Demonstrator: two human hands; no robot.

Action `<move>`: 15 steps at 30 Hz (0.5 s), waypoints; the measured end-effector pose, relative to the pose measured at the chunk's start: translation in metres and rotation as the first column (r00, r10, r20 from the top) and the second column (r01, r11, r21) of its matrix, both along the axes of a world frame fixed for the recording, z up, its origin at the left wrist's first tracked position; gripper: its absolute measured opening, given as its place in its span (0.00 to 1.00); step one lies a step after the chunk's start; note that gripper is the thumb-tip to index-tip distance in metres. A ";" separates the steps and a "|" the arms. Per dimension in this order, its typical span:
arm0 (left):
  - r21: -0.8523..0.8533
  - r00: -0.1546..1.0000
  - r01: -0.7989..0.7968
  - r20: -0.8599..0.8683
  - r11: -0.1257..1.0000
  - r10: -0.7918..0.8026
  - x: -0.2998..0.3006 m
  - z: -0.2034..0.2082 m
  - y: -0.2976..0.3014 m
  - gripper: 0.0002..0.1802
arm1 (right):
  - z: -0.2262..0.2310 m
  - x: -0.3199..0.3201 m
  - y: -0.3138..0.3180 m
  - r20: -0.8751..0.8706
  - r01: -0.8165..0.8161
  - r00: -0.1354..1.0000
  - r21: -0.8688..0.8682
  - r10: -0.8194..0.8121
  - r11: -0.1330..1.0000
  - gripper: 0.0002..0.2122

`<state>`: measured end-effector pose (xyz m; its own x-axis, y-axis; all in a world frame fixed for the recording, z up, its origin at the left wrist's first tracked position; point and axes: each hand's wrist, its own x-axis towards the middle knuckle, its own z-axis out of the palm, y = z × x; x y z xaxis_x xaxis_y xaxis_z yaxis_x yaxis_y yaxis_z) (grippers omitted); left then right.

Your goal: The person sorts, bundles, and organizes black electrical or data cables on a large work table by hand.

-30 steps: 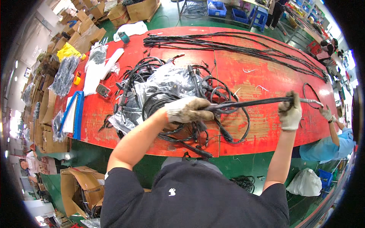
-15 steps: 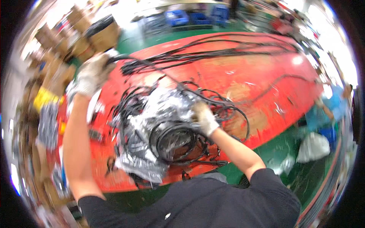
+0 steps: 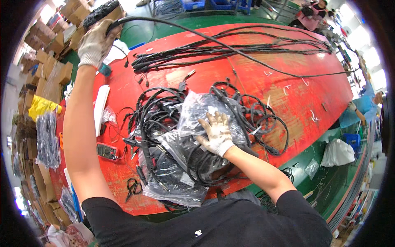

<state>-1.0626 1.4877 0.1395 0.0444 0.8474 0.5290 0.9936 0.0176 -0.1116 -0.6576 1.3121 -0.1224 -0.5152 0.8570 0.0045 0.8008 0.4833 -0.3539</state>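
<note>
My left hand [image 3: 98, 43], in a white knit glove, is raised over the far left corner of the table and closed round one end of a black cable [image 3: 142, 18]. From there the cable runs in a long slack line across to the table's right end. My right hand [image 3: 217, 133], gloved too, lies with fingers spread on a clear plastic bag [image 3: 197, 109] with dark contents, which hide under it. Tangled black cables [image 3: 150, 103] with connectors surround the bags. Behind them, a long bundle of black cables [image 3: 185, 61] stretches along the far side.
The red table [image 3: 263, 92] bears scraps of white tie and a multimeter [image 3: 108, 151] at left. Cardboard boxes [image 3: 45, 66] stack up on the left. A co-worker's blue sleeve [image 3: 354, 117] shows at the right end, another person [image 3: 312, 16] at the far right. A white sack [image 3: 337, 153] sits on the green floor.
My left hand has risen farther up, lifting the cable into a higher line clear of the pile. My right hand, closed near the cable before, now lies spread on the bag.
</note>
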 end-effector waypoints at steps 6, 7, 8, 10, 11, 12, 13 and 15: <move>-0.035 0.995 -0.097 -0.019 0.995 0.096 -0.046 -0.054 0.053 0.27 | -0.012 -0.024 0.011 0.161 -0.009 0.987 -0.106 0.026 0.994 0.29; -0.085 0.992 -0.126 -0.023 0.988 0.125 -0.048 -0.061 0.062 0.27 | -0.015 -0.022 0.011 0.149 -0.009 0.989 -0.077 0.020 0.997 0.29; -0.092 0.991 -0.136 -0.023 0.986 0.134 -0.057 -0.072 0.070 0.27 | -0.016 -0.022 0.012 0.109 -0.008 0.994 -0.071 0.016 0.997 0.28; -0.094 0.987 -0.154 0.026 0.984 0.157 -0.070 -0.096 0.088 0.28 | -0.016 -0.024 0.013 0.100 -0.012 0.995 -0.060 0.018 0.998 0.27; -0.067 0.980 -0.182 0.068 0.981 0.186 -0.068 -0.106 0.096 0.28 | -0.017 -0.023 0.015 0.089 -0.014 0.996 -0.038 0.017 0.999 0.27; -0.074 0.980 -0.180 0.071 0.981 0.185 -0.071 -0.114 0.106 0.28 | -0.018 -0.023 0.016 0.054 -0.014 0.998 0.007 0.014 1.000 0.25; -0.093 0.970 -0.215 0.091 0.972 0.223 -0.077 -0.120 0.115 0.28 | -0.018 -0.025 0.017 0.042 -0.018 0.999 0.019 0.017 1.000 0.25; -0.157 0.955 -0.274 0.075 0.949 0.289 -0.087 -0.137 0.128 0.27 | -0.019 -0.029 0.019 0.002 -0.028 1.000 0.062 0.028 0.998 0.23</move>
<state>-1.1495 1.6162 0.0027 -0.2516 0.8852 0.3913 0.9566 0.2890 -0.0386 -0.6870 1.3309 -0.1413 -0.5390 0.8404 0.0570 0.7870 0.5265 -0.3217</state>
